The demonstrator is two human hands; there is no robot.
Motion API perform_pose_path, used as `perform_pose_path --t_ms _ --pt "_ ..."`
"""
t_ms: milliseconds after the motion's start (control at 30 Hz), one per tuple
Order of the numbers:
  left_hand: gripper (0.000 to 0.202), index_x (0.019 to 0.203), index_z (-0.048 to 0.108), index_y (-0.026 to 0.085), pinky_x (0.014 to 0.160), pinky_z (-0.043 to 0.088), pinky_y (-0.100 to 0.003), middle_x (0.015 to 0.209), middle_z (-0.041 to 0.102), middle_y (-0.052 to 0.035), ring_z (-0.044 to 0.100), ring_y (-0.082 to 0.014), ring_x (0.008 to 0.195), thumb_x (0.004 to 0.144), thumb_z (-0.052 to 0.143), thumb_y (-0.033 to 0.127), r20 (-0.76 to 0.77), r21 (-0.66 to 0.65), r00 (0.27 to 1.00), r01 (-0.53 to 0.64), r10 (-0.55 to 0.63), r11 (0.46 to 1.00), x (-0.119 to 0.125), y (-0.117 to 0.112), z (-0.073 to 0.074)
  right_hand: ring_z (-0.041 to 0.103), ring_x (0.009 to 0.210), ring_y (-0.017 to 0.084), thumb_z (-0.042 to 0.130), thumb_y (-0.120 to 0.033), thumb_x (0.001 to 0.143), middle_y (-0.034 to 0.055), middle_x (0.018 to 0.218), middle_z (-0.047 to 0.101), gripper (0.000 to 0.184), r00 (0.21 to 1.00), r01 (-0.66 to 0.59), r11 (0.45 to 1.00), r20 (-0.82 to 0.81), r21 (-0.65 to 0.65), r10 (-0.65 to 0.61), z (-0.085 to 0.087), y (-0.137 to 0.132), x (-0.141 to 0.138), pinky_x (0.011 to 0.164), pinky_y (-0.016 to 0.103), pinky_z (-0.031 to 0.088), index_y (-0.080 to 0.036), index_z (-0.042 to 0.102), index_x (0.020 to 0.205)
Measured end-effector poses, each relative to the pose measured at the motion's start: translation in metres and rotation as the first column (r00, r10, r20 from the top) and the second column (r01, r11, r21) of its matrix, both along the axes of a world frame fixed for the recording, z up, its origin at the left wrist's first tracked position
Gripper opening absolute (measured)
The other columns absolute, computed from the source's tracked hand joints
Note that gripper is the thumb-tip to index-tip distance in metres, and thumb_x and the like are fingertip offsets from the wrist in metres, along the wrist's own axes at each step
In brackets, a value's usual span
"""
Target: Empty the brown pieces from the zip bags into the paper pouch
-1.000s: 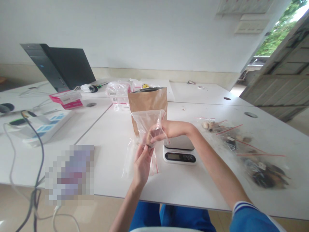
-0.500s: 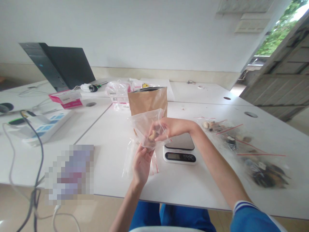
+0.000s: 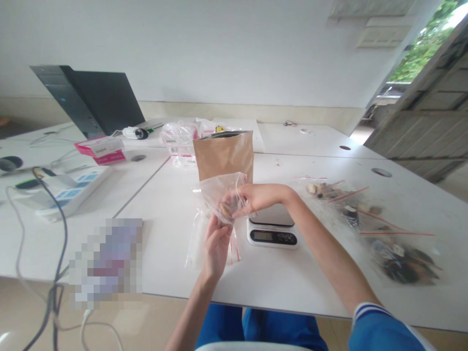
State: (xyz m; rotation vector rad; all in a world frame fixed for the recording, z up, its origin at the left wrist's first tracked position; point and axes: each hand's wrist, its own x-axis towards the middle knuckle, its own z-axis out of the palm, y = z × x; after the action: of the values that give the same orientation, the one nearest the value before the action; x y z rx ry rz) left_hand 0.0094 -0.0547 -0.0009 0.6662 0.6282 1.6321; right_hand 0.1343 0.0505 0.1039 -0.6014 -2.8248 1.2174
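A clear zip-lock bag (image 3: 215, 187) with brownish dried pieces (image 3: 226, 208) low inside it is held up over the table. My left hand (image 3: 217, 243) has its fingers closed on the bag's lower end. From the right, my right hand (image 3: 250, 197) grips the bag's side, its fingertips seen partly through the plastic. Behind the bag stands an open brown paper pouch (image 3: 224, 155). Beneath my hands lie several flat clear bags (image 3: 197, 243) with red zip strips. A small digital scale (image 3: 273, 238) sits just right of them, partly under my right wrist.
Several filled zip-lock bags (image 3: 402, 263) lie along the right side. At left are a power strip (image 3: 73, 192), a pixelated object (image 3: 113, 258), cables (image 3: 60, 243), pink boxes (image 3: 102, 148) and a black computer case (image 3: 91, 100). Plastic-wrapped packs (image 3: 179, 139) lie behind the pouch.
The bag and my right hand have moved slightly down, and the bag's top leans less high. The dried pieces have shifted a little left. My left hand stays at the bag's bottom.
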Motion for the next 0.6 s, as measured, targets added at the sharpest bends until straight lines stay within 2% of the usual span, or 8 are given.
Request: perform_pose_path --t_ms 167,367,600 --pt "0.047 0.107 0.065 0.027 0.098 0.040 -0.026 0.120 0.063 0.0015 0.050 -0.0175 0.120 0.064 0.059 0.009 -0.047 -0.038 0.999 -0.023 0.021 0.999 0.0007 -0.0002 -0.0026 0.059 0.091 0.016 0.069 -0.035 0.077 0.0050 0.101 0.066 0.040 1.000 -0.008 1.000 0.025 0.005 0.008 0.0044 -0.0037 -0.0001 0.081 0.025 0.044 -0.015 0.059 0.109" --pt "0.048 0.113 0.063 0.026 0.104 0.036 -0.032 0.122 0.062 -0.0009 0.048 -0.0217 0.123 0.066 0.064 0.014 -0.100 -0.062 0.994 -0.039 0.032 0.997 0.0030 -0.0005 -0.0033 0.057 0.085 0.014 0.060 -0.042 0.083 0.0039 0.097 0.066 0.034 1.000 0.003 1.000 0.024 -0.012 -0.002 0.0055 -0.0058 -0.0016 0.075 0.023 0.043 -0.014 0.061 0.102" --pt "0.052 0.120 0.059 0.029 0.105 0.035 -0.032 0.128 0.059 -0.0009 0.044 -0.0224 0.128 0.070 0.065 0.016 -0.157 0.003 0.987 -0.038 0.038 0.999 0.0026 -0.0004 -0.0078 0.054 0.072 0.010 0.059 -0.041 0.083 0.0010 0.086 0.062 0.029 0.999 0.028 0.997 0.033 -0.066 -0.026 0.0084 -0.0049 0.0016 0.063 0.020 0.042 -0.014 0.061 0.093"
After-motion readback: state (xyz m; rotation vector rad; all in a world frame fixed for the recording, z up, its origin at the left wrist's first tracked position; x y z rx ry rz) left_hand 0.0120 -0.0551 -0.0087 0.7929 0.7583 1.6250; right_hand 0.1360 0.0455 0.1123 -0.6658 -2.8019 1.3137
